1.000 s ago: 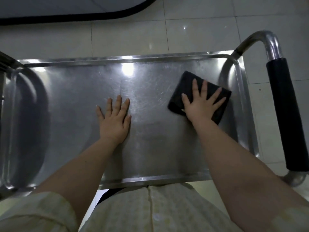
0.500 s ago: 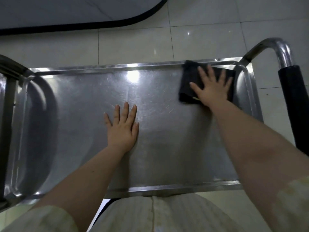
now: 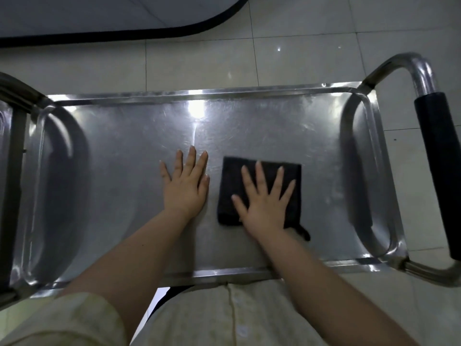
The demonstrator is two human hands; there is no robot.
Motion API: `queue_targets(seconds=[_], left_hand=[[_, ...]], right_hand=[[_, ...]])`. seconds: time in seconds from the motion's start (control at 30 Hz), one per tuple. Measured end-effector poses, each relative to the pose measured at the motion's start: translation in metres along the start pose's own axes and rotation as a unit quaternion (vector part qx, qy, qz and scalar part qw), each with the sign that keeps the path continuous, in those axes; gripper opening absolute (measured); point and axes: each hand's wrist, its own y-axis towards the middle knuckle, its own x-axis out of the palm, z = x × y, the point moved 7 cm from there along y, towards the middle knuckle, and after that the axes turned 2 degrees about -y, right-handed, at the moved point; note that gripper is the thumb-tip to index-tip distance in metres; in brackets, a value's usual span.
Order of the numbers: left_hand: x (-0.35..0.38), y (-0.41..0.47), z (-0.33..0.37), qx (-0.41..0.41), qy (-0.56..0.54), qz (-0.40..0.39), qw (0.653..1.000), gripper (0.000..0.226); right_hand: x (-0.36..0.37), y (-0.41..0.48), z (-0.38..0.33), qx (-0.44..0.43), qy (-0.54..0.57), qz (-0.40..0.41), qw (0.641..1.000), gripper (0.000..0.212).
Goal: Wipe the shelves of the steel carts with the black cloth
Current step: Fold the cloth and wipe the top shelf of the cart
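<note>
The steel cart's top shelf fills the middle of the head view, with a raised rim all round. A folded black cloth lies flat near the shelf's centre. My right hand presses on it with straight, spread fingers. My left hand rests flat on the bare steel just left of the cloth, fingers straight and close together. Part of the cloth is hidden under my right palm.
The cart's push handle, a steel tube with a black grip, stands at the right end. A second steel frame is at the far left. Pale floor tiles lie beyond, and a grey mat with a black border is at the top.
My right hand slid the cloth from the far right corner back toward the shelf's centre, next to my left hand. The left hand stayed pressed in place.
</note>
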Motion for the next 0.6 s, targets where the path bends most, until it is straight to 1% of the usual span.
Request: queue_targets(seconds=[0.07,0.13,0.2,0.27,0.33,0.4,0.43,0.53,0.57,0.6], left_hand=[[-0.004,-0.002,0.002,0.007,-0.019,0.010,1.000,0.054],[-0.008,-0.007,0.003,0.008,-0.063,0.013,0.998,0.050],[-0.013,-0.016,0.009,0.029,-0.116,0.019,0.993,0.049],[-0.015,-0.025,0.027,0.090,-0.146,0.010,0.985,0.050],[-0.008,-0.032,0.045,0.135,-0.123,-0.022,0.983,0.051],[-0.004,-0.035,0.054,0.138,-0.098,-0.028,0.985,0.050],[-0.005,-0.037,0.056,0.133,-0.099,-0.023,0.986,0.047],[-0.011,-0.046,0.059,0.143,-0.098,0.034,0.984,0.037],[-0.013,-0.049,0.059,0.144,-0.084,0.047,0.985,0.036],[-0.015,-0.052,0.059,0.136,-0.076,0.043,0.987,0.036]], right_hand=[[0.019,-0.040,-0.022,-0.051,-0.008,-0.021,0.998,0.071],[0.022,-0.054,-0.025,-0.083,-0.020,-0.017,0.996,0.067],[0.009,-0.045,-0.013,-0.088,-0.023,0.006,0.996,0.059],[-0.003,-0.025,0.009,-0.064,-0.008,0.001,0.998,0.053],[-0.011,-0.009,0.025,-0.063,0.005,-0.017,0.998,0.052],[-0.022,-0.004,0.024,-0.101,0.013,-0.003,0.995,0.045],[-0.027,-0.004,0.022,-0.112,0.021,0.011,0.993,0.038],[-0.037,-0.003,0.016,-0.128,0.025,0.024,0.991,0.018],[-0.042,-0.003,0.014,-0.128,0.032,0.023,0.991,0.015],[-0.048,-0.002,0.013,-0.124,0.045,0.020,0.991,0.015]])
